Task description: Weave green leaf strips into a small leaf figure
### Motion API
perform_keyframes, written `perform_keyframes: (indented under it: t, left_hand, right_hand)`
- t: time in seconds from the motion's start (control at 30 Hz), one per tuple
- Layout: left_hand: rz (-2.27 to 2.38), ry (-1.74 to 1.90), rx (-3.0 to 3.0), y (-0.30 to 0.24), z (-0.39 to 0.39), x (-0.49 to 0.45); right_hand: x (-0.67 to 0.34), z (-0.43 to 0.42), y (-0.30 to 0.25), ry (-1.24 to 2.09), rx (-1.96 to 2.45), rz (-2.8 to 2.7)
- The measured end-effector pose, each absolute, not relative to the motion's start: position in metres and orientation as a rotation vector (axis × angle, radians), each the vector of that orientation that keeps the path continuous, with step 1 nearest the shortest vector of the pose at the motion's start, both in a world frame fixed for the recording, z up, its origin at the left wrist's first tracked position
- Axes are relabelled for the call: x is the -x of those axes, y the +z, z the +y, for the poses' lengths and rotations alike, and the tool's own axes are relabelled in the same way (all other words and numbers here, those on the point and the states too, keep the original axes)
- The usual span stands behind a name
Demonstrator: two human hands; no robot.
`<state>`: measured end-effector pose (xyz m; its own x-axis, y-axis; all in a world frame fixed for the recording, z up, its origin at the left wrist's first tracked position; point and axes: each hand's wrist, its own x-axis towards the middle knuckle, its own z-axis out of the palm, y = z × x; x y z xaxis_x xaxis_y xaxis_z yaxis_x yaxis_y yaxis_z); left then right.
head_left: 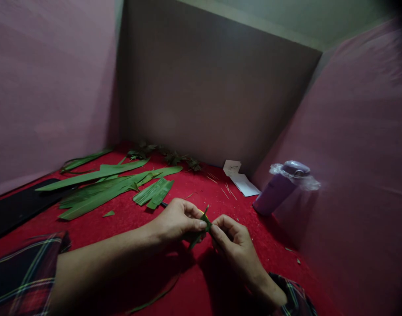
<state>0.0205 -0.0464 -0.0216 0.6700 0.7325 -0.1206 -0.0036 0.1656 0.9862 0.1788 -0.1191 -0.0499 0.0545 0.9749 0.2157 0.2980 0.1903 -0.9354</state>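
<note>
Between my two hands is a small folded strip of green leaf [206, 221], held above the red cloth. My left hand [183, 221] pinches it between thumb and fingers, and a narrow end hangs below that hand. From the other side my right hand [232, 239] has its thumb and fingertips closed on the leaf's right edge. Part of the strip is hidden behind the fingers. Beyond my left hand lie cut pieces of broad leaf [155, 193], with something dark and thin partly hidden beside them.
Long green leaves [98, 195] spread across the red cloth [201, 289] at left, near a black flat board [26, 208]. Leafy sprigs [174, 158] lie at the back. Thin sticks [230, 191], white cards [243, 184] and a purple tumbler [275, 193] are at right. Walls enclose the surface.
</note>
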Motion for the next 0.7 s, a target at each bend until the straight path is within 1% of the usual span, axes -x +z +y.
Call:
perform_keyframes:
  t: [0.17,0.47,0.7]
  left_hand:
    - [0.705,0.594,-1.307,-0.0177,-0.0496,-0.0211]
    - [0.611,0.573,-1.296,-0.0227,-0.0495,-0.0211]
    - [0.638,0.566,-1.297,-0.0187,-0.0513,-0.0206]
  right_hand:
    - [-0.1755,-0.1211,-0.0469,0.902,1.276,-1.421]
    - [-0.1753,-0.122,-0.0468,0.843,1.29,-1.408]
    - [-0.1753,-0.1215,-0.0457,0.859,1.273,-1.376]
